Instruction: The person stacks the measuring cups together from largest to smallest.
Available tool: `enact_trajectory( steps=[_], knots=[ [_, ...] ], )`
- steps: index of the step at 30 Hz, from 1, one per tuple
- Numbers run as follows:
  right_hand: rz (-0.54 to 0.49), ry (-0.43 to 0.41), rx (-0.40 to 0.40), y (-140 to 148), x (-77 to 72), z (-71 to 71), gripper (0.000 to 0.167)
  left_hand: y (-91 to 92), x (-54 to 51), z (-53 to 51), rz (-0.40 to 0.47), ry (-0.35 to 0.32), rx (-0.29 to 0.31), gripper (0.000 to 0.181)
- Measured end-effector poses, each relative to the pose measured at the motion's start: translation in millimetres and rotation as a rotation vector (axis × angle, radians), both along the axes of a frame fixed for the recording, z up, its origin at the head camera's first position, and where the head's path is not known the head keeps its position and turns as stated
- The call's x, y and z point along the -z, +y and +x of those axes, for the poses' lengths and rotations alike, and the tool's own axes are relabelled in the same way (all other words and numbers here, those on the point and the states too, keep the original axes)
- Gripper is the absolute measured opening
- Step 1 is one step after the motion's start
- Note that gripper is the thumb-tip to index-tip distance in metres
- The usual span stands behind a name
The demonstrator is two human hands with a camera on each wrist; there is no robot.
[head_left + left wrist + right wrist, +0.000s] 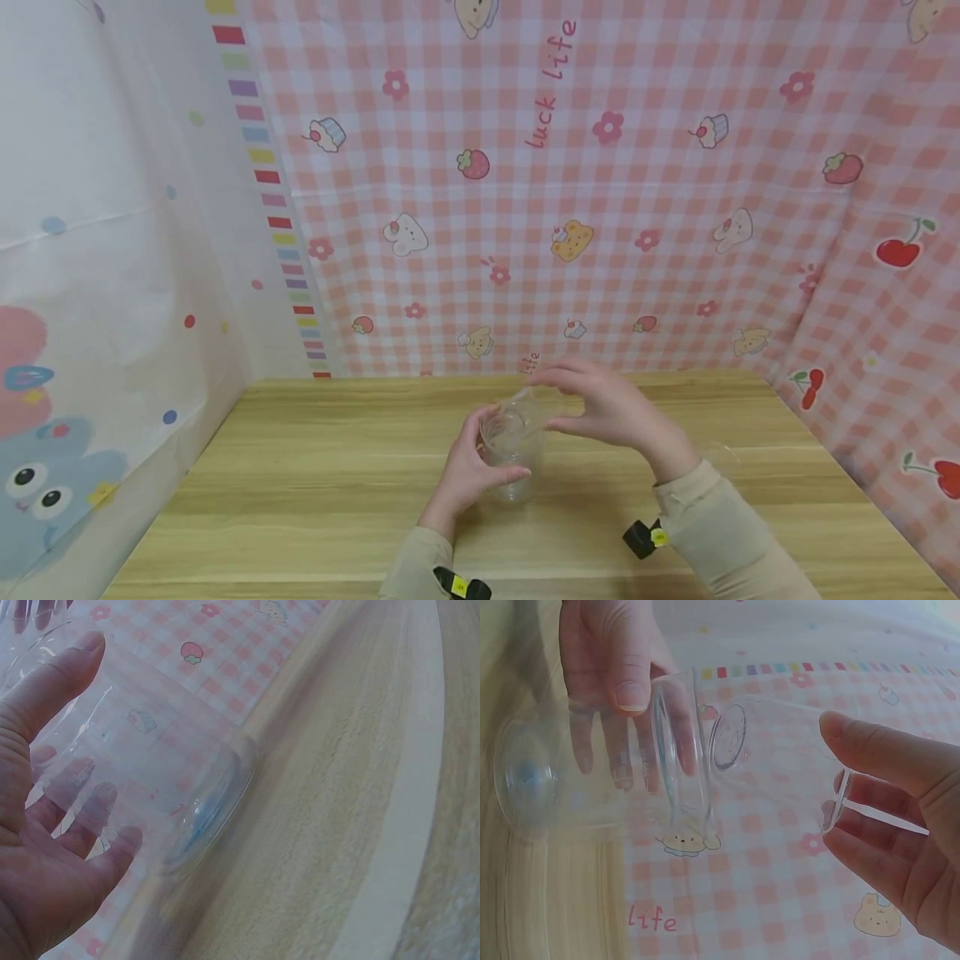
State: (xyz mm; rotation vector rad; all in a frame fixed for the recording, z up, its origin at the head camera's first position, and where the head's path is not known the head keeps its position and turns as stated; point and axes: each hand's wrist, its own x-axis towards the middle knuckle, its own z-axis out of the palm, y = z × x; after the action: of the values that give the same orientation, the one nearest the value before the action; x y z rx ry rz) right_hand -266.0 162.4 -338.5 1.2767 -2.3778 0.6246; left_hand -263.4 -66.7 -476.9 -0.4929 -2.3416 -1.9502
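My left hand (468, 471) grips a large clear beaker (513, 482) from its left side, with the thumb in front and the fingers behind. Printed markings show faintly on the beaker's wall in the right wrist view, and its round base (529, 780) has a bluish tint. My right hand (600, 407) pinches a smaller clear cup (776, 754) by its rim, between thumb and fingers. In the right wrist view the small cup's bottom faces the beaker's mouth, close to its rim (697, 750); whether they touch I cannot tell.
A wood-grain table (330, 467) lies under both hands. Some thin, clear object (723, 452) rests on it beyond my right forearm, hard to make out. Pink checked cloth (450, 200) hangs behind the table, with a white printed cloth (120, 275) at the left.
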Motion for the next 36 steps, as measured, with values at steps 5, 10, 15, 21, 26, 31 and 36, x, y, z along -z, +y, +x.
enact_trajectory(
  steps=[5, 10, 15, 21, 26, 31, 36],
  knots=[
    [0.031, -0.006, -0.007, -4.0, 1.7, -0.4, 0.055, -0.3, 0.5, 0.5, 0.001, 0.001, 0.003, 0.097],
    [0.068, -0.016, -0.004, -7.2, 4.0, -0.2, 0.055, -0.2, 1.2, 0.2, 0.004, 0.006, 0.006, 0.096],
    [0.098, 0.001, 0.003, -9.5, 6.2, -0.7, 0.055, -0.3, 2.2, -0.8, 0.000, 0.012, 0.005, 0.096],
    [0.122, -0.008, 0.004, -12.7, 9.6, -2.0, 0.055, -0.2, 0.6, 0.1, -0.011, 0.014, 0.003, 0.097],
    [0.134, -0.028, 0.005, -16.1, 11.8, -2.0, 0.055, -0.1, -0.2, 0.2, -0.016, 0.003, -0.005, 0.097],
    [0.157, -0.027, 0.010, -19.3, 14.9, -3.3, 0.054, -0.1, -1.0, 0.2, -0.013, 0.004, -0.005, 0.096],
    [0.167, -0.045, 0.020, -22.5, 17.6, -4.1, 0.054, -0.2, -1.2, 1.0, 0.007, 0.012, -0.002, 0.096]
  ],
)
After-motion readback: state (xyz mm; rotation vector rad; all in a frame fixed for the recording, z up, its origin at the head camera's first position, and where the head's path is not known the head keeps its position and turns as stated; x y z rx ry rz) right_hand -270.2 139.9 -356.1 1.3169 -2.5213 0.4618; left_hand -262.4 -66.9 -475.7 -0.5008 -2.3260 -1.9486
